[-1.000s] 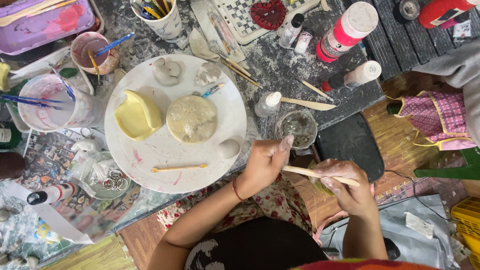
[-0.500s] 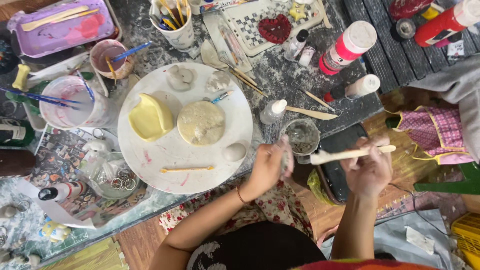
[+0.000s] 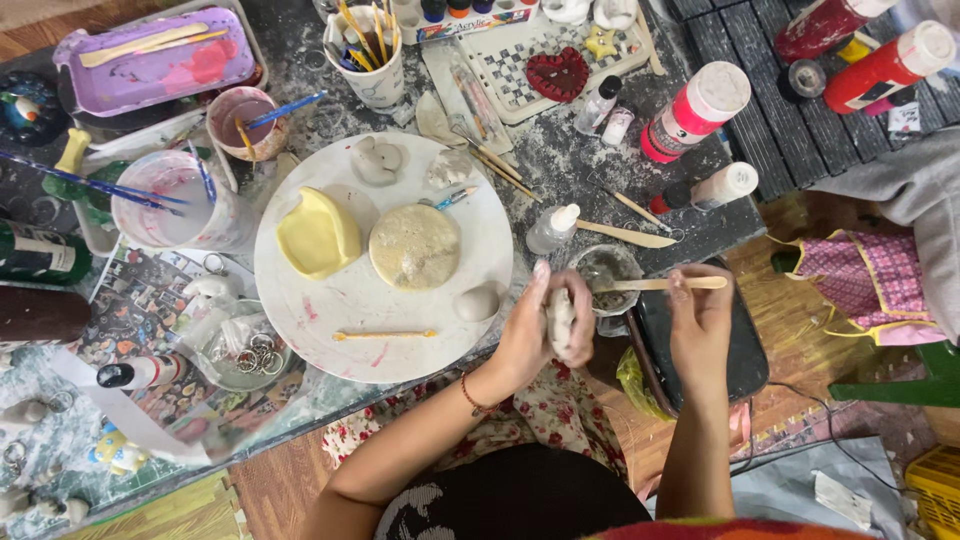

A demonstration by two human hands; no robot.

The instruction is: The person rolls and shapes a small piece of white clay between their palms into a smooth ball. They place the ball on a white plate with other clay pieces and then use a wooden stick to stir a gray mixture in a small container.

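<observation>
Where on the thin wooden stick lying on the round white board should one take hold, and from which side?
Grip the thin wooden stick at its middle, coming straight down from above. It lies flat and alone on a bare part of the round white board, so fingers can pinch across its narrow width without touching the clay pieces.

1. A craft workshop is shown, on a dusty table point(image 3: 560, 165).
2. Paint bottles point(image 3: 695, 110), a brush cup point(image 3: 370, 60) and clay pieces on a round board point(image 3: 330, 310) are seen.

Dark, dust-smeared table point(image 3: 560, 160), crowded. On it: round white turntable board point(image 3: 300, 300), purple plastic tray point(image 3: 150, 75), white cup of brushes point(image 3: 375, 75), checkered tile point(image 3: 520, 70), red-and-white paint bottles point(image 3: 695, 110), small glass jar point(image 3: 605, 275).
</observation>
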